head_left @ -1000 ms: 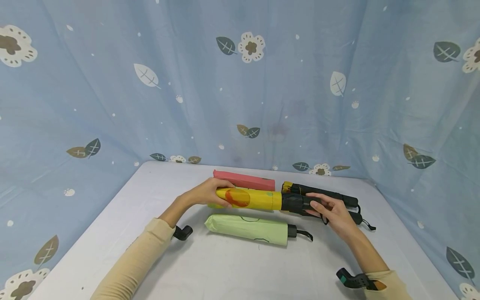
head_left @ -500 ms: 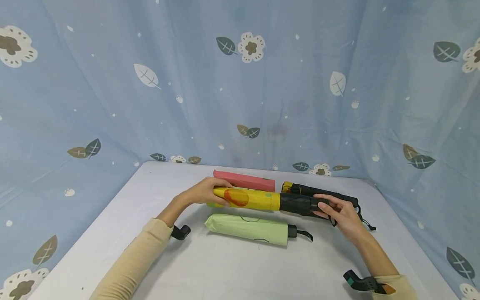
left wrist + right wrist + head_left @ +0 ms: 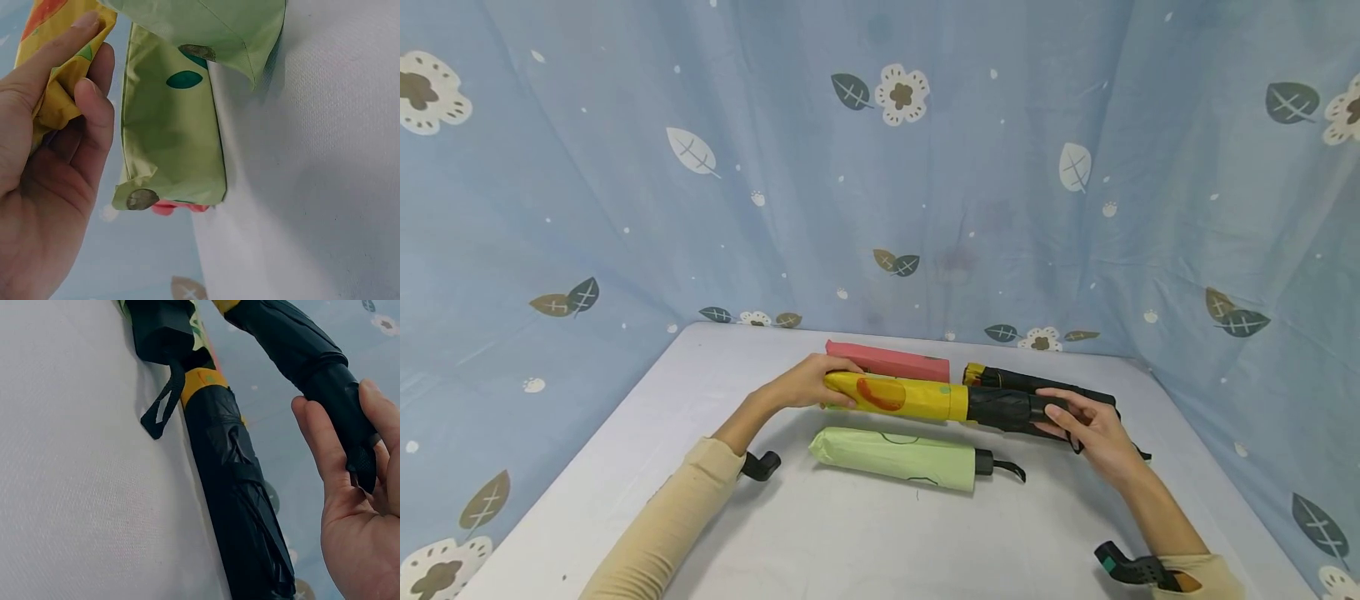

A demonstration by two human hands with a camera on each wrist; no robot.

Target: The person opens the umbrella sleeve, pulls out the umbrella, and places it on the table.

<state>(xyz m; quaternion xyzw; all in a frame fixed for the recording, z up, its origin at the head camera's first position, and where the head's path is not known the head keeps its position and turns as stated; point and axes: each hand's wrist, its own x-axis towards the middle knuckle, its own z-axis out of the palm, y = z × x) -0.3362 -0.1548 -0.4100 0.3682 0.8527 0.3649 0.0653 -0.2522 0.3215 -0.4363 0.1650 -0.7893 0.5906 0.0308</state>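
A folding umbrella stretches between my hands in the head view, its left half in a yellow sleeve point(image 3: 917, 400) with an orange fruit print. Bare black folded cloth point(image 3: 1003, 407) forms its right half. My left hand point(image 3: 812, 382) grips the sleeve's left end; the left wrist view has thumb and fingers around the yellow fabric point(image 3: 62, 87). At the other end my right hand point(image 3: 1099, 437) pinches the black handle point(image 3: 340, 403), a wrist loop hanging below. Beneath the held umbrella lies another black umbrella point(image 3: 231, 487) with a yellow collar, partly hidden in the head view.
A light green umbrella point(image 3: 895, 458) with black handle lies in front on the white table point(image 3: 850, 542). Behind are a red sleeve point(image 3: 895, 362) and a black umbrella with yellow end point(image 3: 1052, 387). A green leaf-printed sleeve point(image 3: 175, 137) lies near my left hand. A blue curtain point(image 3: 925, 183) surrounds the table.
My right hand has moved to the right with the handle, and more black cloth shows past the yellow sleeve. My left hand has shifted slightly left. The umbrellas on the table have stayed put.
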